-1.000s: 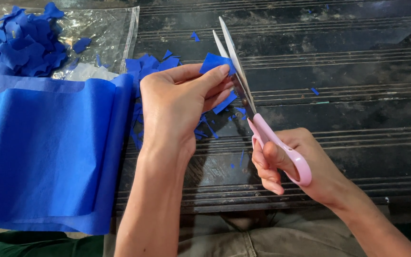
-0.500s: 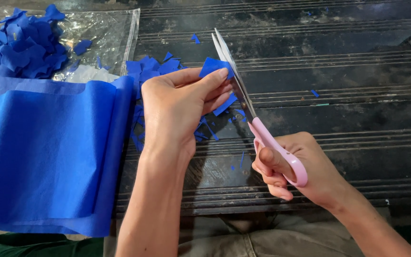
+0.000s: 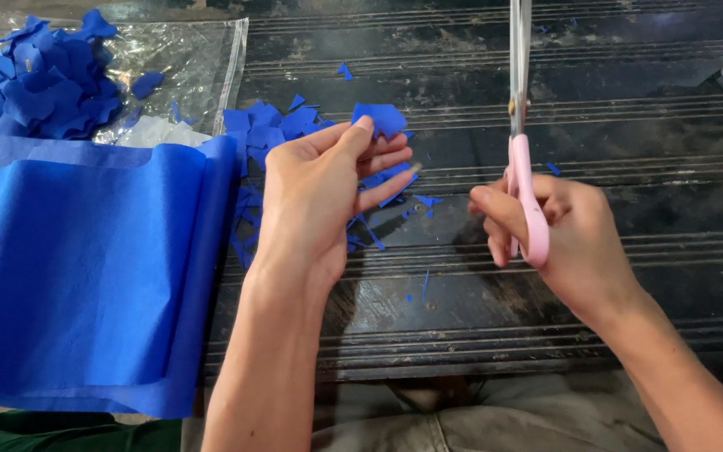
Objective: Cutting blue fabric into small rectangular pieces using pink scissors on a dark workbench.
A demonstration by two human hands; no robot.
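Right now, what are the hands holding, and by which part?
Left hand pinches a small blue paper piece by its lower edge; right hand grips pink-handled metal scissors by the handles.

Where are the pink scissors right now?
In the head view, the pink scissors are right of centre, held in the right hand, blades pointing away, apart from the left hand holding a blue paper piece.

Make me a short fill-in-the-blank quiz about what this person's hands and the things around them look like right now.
1. The right hand holds scissors whose handles are ____ in colour.
2. The left hand pinches a small piece of ____ paper at its fingertips.
3. The pile of cut pieces at the far left lies on a clear ____ bag.
4. The scissor blades are ____, pointing away from the person.

Missing words: pink; blue; plastic; closed
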